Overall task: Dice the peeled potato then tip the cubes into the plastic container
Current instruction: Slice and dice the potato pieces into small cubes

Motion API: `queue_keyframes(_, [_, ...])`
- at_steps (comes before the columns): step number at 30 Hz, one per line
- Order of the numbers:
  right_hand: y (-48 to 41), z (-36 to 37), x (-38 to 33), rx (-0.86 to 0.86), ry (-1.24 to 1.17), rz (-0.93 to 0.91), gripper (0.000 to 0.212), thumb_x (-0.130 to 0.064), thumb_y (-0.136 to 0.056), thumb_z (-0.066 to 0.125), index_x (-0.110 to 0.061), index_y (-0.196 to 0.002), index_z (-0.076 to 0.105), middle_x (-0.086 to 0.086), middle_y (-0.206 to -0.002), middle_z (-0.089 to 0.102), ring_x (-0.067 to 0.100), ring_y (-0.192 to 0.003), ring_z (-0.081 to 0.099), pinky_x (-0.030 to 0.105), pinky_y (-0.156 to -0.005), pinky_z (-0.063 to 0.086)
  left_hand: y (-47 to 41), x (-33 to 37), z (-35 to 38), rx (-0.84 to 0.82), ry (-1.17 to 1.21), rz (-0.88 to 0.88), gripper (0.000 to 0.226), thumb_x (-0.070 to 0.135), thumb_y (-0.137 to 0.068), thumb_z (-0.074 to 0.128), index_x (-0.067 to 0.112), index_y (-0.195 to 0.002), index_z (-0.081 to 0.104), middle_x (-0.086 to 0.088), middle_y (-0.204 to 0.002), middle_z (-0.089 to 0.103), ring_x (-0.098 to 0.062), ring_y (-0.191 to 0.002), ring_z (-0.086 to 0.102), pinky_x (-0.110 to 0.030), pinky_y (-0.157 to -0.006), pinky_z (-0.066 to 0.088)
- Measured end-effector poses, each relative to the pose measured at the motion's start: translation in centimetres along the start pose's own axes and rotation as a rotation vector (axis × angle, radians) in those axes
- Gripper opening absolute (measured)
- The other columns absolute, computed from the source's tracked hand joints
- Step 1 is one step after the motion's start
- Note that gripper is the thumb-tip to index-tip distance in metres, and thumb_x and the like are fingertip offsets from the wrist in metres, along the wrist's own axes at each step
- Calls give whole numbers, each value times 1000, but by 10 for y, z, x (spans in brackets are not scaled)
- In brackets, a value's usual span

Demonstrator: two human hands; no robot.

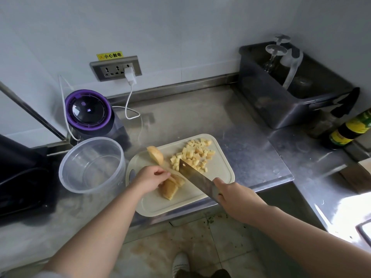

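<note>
Steel bench [251,121] spans mid-frame below a white wall, with floor tiles visible under its near edge. Clear plastic container [80,183] stands empty at left centre, just beside the cream cutting board [180,201]. Right hand [232,194], grip clamped on the handle of the cleaver [197,178], angles the blade up-left. Left hand [149,178], the nearer, holds the potato slabs [169,188] under curled fingers at board centre. Their long axis runs lower left to upper right, across the blade. Cubes [195,152] lie heaped beyond the blade. Judgement: dicing part done.
</note>
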State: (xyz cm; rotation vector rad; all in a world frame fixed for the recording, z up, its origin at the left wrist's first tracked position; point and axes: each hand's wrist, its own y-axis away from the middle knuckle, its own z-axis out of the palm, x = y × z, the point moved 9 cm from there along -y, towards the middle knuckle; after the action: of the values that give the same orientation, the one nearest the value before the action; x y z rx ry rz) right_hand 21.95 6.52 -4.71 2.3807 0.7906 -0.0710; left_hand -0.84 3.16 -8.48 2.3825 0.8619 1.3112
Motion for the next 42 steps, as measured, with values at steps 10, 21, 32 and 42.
queue_keyframes(10, [-8,7,-7,-19,9,-17,34,-15,-102,40,-24,-133,29,0,-78,53,15,-63,55,26,-52,45,1,4,-5,229,-228,70,20,27,-97,53,14,-105,67,3,-103,67,-11,-89,54,-23,-76,39])
queue_keyframes(21, [-6,4,-4,-9,9,-2,32,-12,-100,41,-25,-128,30,5,-89,62,22,-75,66,38,-67,58,27,15,33,-229,-838,436,85,27,-81,63,25,-150,13,7,-152,12,-18,-139,22,-37,-113,30])
queue_keyframes(32, [-3,-19,9,73,19,9,23,-18,-103,39,-21,-124,31,0,-78,56,23,-71,66,36,-63,56,22,40,36,-49,-1127,665,73,46,-78,58,27,-142,27,4,-145,34,-18,-132,34,-32,-109,26])
queue_keyframes(42, [-15,-15,-9,53,-11,-18,29,-20,-103,36,-21,-131,29,1,-87,59,19,-70,63,35,-62,55,3,-17,-31,349,-683,77,77,63,-76,62,17,-133,39,-4,-131,46,-24,-116,51,-33,-89,45])
